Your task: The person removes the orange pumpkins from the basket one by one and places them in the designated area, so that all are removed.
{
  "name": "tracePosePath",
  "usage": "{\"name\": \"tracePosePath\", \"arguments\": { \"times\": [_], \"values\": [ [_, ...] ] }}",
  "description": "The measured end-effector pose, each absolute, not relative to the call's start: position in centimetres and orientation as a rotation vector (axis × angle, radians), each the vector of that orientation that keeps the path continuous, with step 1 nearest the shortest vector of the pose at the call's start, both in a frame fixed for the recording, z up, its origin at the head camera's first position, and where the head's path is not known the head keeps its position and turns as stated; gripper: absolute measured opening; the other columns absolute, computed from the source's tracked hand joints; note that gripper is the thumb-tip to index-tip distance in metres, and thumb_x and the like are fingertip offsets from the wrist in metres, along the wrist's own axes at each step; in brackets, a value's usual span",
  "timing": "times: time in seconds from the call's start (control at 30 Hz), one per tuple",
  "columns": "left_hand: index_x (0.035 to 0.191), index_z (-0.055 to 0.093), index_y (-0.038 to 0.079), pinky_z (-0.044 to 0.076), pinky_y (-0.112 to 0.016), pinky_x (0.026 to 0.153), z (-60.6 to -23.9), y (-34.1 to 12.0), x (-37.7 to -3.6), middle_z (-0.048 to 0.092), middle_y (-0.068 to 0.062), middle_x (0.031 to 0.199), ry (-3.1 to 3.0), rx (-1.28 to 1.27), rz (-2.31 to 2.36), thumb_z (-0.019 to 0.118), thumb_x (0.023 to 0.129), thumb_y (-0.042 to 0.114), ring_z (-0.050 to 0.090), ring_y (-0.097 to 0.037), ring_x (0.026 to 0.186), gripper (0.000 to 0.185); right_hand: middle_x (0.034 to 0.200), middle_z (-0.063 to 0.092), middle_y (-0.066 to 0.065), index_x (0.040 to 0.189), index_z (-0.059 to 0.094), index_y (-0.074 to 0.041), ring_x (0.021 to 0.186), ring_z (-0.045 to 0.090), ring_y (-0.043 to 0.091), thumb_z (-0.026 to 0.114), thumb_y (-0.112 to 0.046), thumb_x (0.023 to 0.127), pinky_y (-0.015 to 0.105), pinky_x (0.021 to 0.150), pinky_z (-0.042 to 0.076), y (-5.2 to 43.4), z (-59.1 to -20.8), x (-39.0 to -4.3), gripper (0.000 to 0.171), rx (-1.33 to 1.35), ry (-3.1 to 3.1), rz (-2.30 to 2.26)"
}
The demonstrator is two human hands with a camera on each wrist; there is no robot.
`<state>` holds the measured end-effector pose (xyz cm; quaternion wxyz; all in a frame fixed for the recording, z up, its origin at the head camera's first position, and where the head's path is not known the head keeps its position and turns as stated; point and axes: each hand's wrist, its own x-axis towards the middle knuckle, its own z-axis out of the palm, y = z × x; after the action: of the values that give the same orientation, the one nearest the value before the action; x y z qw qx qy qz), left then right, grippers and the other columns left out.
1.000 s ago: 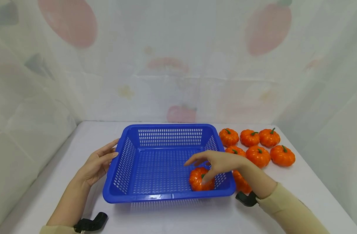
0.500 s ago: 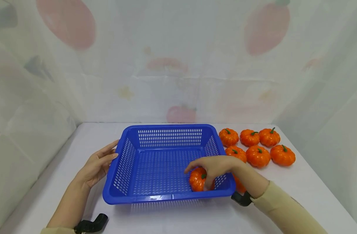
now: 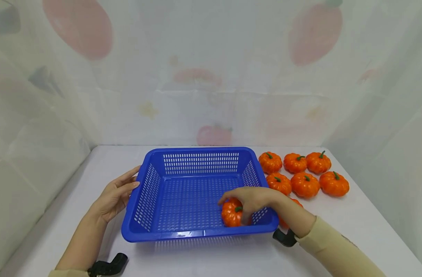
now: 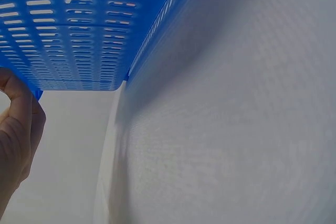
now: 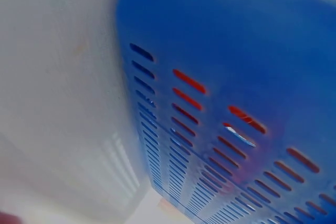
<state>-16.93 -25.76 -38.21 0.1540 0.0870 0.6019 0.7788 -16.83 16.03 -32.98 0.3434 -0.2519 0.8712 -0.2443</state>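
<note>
At 5 o'clock corner inside blue perforated plastic basket [image 3: 197, 192], small orange plastic pumpkin [image 3: 231, 214] gripped by curled right hand [image 3: 254, 198]. Left hand [image 3: 115, 194], fingers straight, pressed on 9 o'clock wall. Placement step judged underway; release required next.

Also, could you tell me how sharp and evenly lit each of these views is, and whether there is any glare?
Head view: sharp and softly lit, with a small glare streak on the blue basket front rim and faint shadows under the pumpkins. Left wrist view: the basket wall is crisp, casting a soft shadow on the table. Right wrist view: blurred and out of focus, with orange showing through the slots.
</note>
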Motion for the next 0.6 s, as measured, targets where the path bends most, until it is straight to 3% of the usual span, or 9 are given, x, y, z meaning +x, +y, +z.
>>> {"name": "tracePosePath", "arguments": {
  "times": [0.33,0.6],
  "values": [
    [0.150,0.042,0.022,0.062,-0.024,0.078,-38.28,-25.86,-16.89,0.062,0.002,0.111,1.721,0.264,2.241,0.044,0.103,0.002,0.071,-0.009,0.093,0.052,0.133,0.057,-0.001,0.136,0.056,-0.030,0.116,0.053,0.020,0.086,-0.012,0.070,0.043,0.097,0.055,16.09,-33.19,-17.11,0.075,-0.670,2.289,-0.690],
    [0.155,0.033,0.020,0.061,-0.024,0.079,-38.25,-25.70,-17.01,0.061,0.003,0.112,1.773,0.205,2.206,0.048,0.102,0.005,0.070,-0.007,0.094,0.057,0.133,0.056,0.001,0.142,0.049,-0.029,0.112,0.056,0.020,0.085,-0.013,0.070,0.040,0.092,0.057,16.23,-33.18,-17.01,0.082,-0.620,2.264,-0.815]
  ]
}}
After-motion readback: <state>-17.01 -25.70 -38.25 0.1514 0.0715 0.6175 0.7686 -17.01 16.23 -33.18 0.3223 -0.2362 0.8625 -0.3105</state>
